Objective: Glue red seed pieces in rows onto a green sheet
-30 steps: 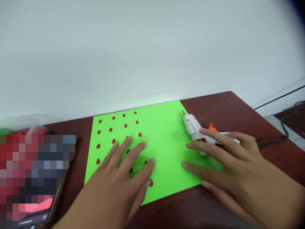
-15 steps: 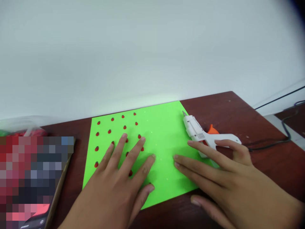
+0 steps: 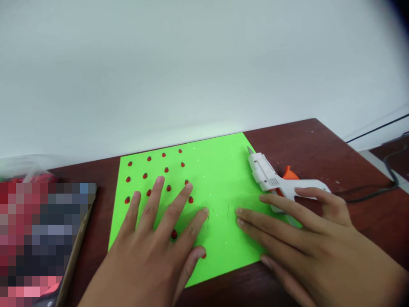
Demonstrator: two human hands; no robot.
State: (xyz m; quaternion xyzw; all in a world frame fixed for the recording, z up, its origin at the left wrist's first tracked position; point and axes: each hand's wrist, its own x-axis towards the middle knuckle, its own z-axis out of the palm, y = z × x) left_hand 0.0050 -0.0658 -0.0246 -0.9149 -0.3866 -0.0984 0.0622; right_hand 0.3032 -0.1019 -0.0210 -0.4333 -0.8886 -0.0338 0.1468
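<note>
Both hands open, nothing gripped. Left hand spread flat on a green card sheet, fingers among rows of red dots. Right hand open, fingertips on the sheet, upper finger lying against a white hot-glue gun with orange trigger; its markings are unreadable. Beyond: dark reddish wooden table, black cord.

My left hand has slid up the green sheet, fingers now spread wider among the red dots. My right hand has drawn back down the glue gun, baring more of its handle.
</note>
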